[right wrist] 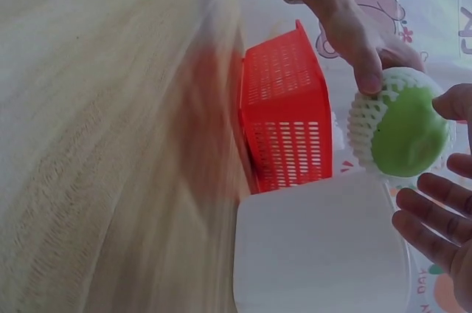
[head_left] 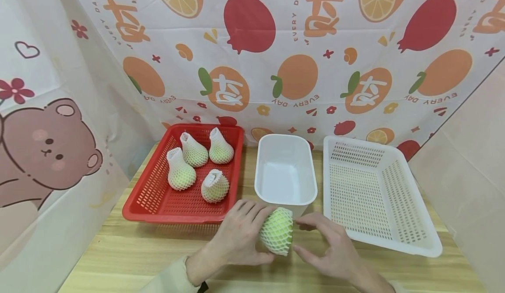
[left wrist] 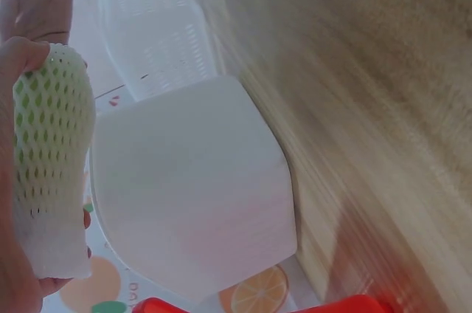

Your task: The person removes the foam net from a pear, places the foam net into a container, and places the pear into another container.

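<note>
My left hand (head_left: 240,234) grips a green fruit in a white foam net (head_left: 278,231), held sideways above the table, close to the front of the white bin (head_left: 286,177). In the right wrist view the bare green end of the fruit (right wrist: 413,136) shows out of the net's opening. At that end my right hand (head_left: 333,247) has its fingers extended and spread. Its thumb tip overlaps the fruit's edge in the right wrist view. The left wrist view shows the net's narrower sleeve end (left wrist: 55,246) beside my left fingers.
To the left stands a red basket (head_left: 173,205) with several netted fruits (head_left: 181,174). A white perforated basket (head_left: 359,192) stands on the right. All rest on a wooden table (head_left: 130,249), with a fruit-print curtain (head_left: 276,74) behind.
</note>
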`<action>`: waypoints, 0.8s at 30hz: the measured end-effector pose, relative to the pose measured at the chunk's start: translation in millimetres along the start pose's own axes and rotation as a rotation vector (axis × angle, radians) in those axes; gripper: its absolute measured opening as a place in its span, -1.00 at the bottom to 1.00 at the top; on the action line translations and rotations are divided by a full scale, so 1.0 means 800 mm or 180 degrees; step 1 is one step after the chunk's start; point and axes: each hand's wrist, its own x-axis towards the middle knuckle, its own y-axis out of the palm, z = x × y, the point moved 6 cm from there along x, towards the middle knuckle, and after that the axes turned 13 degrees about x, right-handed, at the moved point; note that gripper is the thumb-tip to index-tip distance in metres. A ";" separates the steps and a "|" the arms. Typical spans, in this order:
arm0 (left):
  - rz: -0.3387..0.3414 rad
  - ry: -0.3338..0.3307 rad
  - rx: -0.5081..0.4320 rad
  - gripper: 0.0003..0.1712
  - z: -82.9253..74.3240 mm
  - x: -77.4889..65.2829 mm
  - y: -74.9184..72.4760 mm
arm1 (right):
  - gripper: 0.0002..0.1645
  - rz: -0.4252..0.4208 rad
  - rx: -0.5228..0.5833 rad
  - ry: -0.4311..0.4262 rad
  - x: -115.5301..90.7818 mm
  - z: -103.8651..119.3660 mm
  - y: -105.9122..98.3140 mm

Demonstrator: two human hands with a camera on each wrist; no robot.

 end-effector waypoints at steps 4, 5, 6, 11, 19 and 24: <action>0.0026 -0.0017 -0.0010 0.16 0.000 -0.002 0.001 | -0.39 0.0010 0.0031 0.0014 0.000 0.000 0.004; 0.0030 -0.0019 -0.0012 0.17 0.000 -0.002 0.002 | -0.39 0.0017 0.0039 0.0022 0.000 -0.001 0.005; 0.0034 -0.0021 -0.0013 0.17 -0.001 -0.002 0.002 | -0.39 0.0024 0.0046 0.0023 -0.001 -0.001 0.006; 0.0077 -0.0040 -0.0031 0.19 -0.001 -0.004 0.004 | -0.36 0.0052 0.0053 0.0032 0.000 -0.003 0.009; 0.0266 -0.0072 -0.0027 0.19 -0.002 -0.006 0.006 | -0.34 0.0077 -0.0005 0.0154 0.001 -0.007 0.011; 0.0316 -0.0073 -0.0020 0.20 -0.004 -0.006 0.006 | -0.31 0.0098 -0.0018 0.0240 0.002 -0.007 0.012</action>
